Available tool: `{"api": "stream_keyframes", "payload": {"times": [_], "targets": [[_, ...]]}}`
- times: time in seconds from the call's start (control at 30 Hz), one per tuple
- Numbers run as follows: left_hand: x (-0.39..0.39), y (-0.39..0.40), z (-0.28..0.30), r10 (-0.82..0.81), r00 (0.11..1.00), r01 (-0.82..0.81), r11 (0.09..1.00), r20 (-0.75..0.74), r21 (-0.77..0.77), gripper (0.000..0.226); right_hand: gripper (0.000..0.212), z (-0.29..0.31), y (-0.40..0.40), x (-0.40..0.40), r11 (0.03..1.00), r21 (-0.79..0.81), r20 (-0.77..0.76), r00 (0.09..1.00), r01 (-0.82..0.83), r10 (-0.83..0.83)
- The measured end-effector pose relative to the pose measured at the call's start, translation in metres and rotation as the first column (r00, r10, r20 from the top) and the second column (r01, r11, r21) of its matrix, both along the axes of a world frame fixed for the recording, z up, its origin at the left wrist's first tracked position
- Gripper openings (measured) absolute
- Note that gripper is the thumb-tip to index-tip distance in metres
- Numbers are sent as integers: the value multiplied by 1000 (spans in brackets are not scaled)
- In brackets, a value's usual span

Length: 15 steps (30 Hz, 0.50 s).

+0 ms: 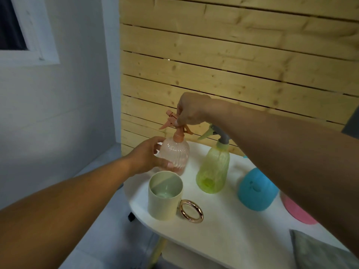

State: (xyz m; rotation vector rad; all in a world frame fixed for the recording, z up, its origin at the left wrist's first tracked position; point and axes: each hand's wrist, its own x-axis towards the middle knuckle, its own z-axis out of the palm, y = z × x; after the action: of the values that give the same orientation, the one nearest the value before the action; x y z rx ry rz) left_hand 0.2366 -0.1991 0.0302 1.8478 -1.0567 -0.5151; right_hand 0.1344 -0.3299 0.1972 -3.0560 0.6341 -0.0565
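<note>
Left arm reaches in from lower left; left hand [147, 156] fingers curl round pink bottle [177, 154] body. Right hand [191, 109] above, fingers pinching its orange sprayer [174, 124]. Bottle upright at worktop [223, 230] far left, just behind mug [165, 195]. Green bottle [212, 169] near, to right.

Bare forearms [81, 193], short grey sleeve [353, 121] at right.
</note>
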Motion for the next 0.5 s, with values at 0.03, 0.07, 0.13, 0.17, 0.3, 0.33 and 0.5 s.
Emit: {"api": "stream_keyframes", "payload": {"times": [0.03, 0.07, 0.13, 0.17, 0.3, 0.33, 0.5], "targets": [[1, -2, -3, -7, 1000, 7, 1000, -6, 0, 90, 31, -3, -1, 1, 1000, -7, -12, 1000, 2, -2], [1, -3, -4, -11, 1000, 11, 1000, -3, 1, 88, 31, -5, -2, 2, 1000, -12, -19, 1000, 0, -1], [1, -5, -7, -16, 1000, 16, 1000, 4, 8, 85, 30, -9, -5, 4, 1000, -11, -27, 1000, 3, -4], [2, -6, -8, -17, 1000, 17, 1000, 4, 11, 84, 30, -11, -6, 4, 1000, -15, -30, 1000, 5, -5], [2, -9, -10, -14, 1000, 14, 1000, -7, 19, 78, 28, -17, -9, 7, 999, -44, -48, 999, 6, -8], [1, -9, -10, -13, 1000, 13, 1000, -10, 16, 77, 27, -19, -9, 8, 999, -54, -49, 999, 5, -8], [-3, -13, -11, -27, 999, 28, 999, -22, 17, 72, 26, -20, -9, 16, 996, -85, -65, 998, 6, -12]]}}
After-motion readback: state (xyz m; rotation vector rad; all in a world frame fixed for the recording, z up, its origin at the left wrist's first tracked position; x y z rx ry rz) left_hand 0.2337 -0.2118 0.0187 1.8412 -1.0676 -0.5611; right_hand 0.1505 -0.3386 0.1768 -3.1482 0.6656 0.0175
